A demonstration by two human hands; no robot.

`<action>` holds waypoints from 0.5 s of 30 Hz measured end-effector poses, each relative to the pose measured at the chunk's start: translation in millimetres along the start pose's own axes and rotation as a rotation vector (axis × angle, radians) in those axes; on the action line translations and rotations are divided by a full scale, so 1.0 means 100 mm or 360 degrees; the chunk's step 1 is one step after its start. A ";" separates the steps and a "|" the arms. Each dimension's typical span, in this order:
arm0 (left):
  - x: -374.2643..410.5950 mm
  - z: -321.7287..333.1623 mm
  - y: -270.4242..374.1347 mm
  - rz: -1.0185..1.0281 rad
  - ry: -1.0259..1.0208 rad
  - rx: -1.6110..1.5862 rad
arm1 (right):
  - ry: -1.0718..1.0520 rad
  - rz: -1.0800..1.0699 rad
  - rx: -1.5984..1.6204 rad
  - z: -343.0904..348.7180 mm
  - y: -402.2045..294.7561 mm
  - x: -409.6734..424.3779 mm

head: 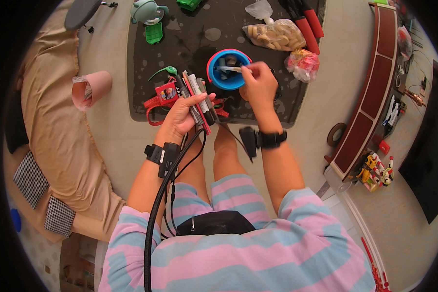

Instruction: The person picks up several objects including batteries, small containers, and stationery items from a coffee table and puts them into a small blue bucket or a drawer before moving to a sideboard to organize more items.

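Observation:
My left hand (184,115) grips a bundle of several pens and markers (197,95) above the near edge of the dark table (189,47). Over a blue bucket (229,85) with a pink handle, my right hand (260,85) pinches a thin pale stick-like item (229,68), slightly blurred. Its far end reaches across the bucket's opening. Small dark and grey-blue objects (226,62) lie inside the bucket; I cannot tell what they are. Beside my left hand, a red patterned lanyard (155,106) with a card holder (166,93) rests on the table, and a green object (169,70) lies just beyond.
A bag of round tan pieces (275,35), a red-and-yellow bag (302,65) and red-handled tools (308,34) occupy the table's right. A teal cup (146,11) and green basket (154,33) stand far left. A pink bin (96,87) is on the floor; a black cable (157,215) crosses my left arm.

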State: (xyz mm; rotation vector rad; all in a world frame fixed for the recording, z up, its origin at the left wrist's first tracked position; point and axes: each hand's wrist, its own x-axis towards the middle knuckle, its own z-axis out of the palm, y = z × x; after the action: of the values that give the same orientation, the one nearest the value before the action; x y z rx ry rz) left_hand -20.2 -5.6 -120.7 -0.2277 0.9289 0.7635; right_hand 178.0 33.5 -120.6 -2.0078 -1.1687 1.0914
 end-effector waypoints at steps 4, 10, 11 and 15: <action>0.05 -0.01 -0.09 -0.0112 -0.0019 -0.0119 | -0.0059 0.0723 0.1342 -0.15 0.06 -0.55; 0.11 0.09 -0.16 -0.0111 -0.0018 -0.0268 | -0.0175 0.1146 0.1904 -0.17 0.09 -0.92; 0.12 0.09 -0.16 -0.0102 -0.0029 -0.0275 | -0.0185 0.1180 0.1932 -0.16 0.10 -0.95; 0.18 0.09 -0.15 -0.0085 -0.0072 -0.0221 | -0.0245 0.1228 0.1959 -0.15 0.08 -1.00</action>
State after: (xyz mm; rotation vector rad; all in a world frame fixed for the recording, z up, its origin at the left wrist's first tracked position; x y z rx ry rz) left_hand 2.8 -3.2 -131.9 -0.3541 0.8247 0.7816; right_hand 165.6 -59.7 -83.6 -1.2925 0.3655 1.7288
